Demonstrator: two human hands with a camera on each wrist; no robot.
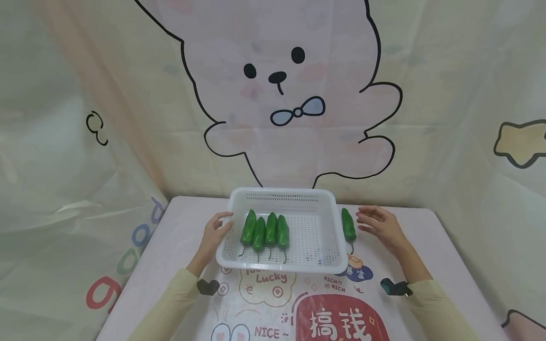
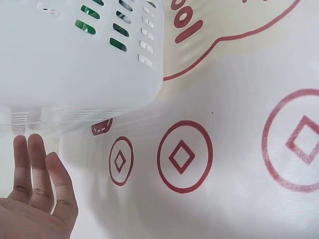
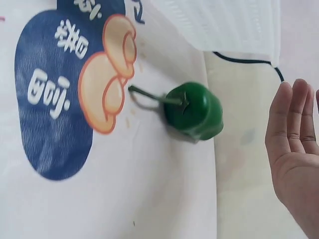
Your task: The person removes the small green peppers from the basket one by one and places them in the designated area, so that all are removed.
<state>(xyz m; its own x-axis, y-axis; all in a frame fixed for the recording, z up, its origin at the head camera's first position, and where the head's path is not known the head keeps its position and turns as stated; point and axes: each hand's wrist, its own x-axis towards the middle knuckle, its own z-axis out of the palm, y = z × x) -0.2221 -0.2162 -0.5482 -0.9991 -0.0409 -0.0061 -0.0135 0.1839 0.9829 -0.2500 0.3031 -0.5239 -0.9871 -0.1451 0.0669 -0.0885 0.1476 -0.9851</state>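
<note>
A white plastic basket [image 1: 315,270] stands on the table with several green peppers [image 1: 259,234] lying side by side in its left half, stems toward the front. At the basket's left side is my left hand [image 1: 212,239], its fingertips at the rim; in the left wrist view the fingers [image 2: 37,164] reach up to the basket wall [image 2: 75,74]. Another green pepper [image 1: 348,226] lies on the table just right of the basket. My right hand [image 1: 382,229] is held to the right of that pepper [image 3: 194,112], fingers loosely extended, holding nothing.
The table [image 1: 426,237] has a pale cover printed with lettering and a red patch [image 1: 341,322]. Behind it hangs a curtain [image 1: 341,151] with a cartoon bear, and more curtain [image 1: 64,189] closes off the left and right sides.
</note>
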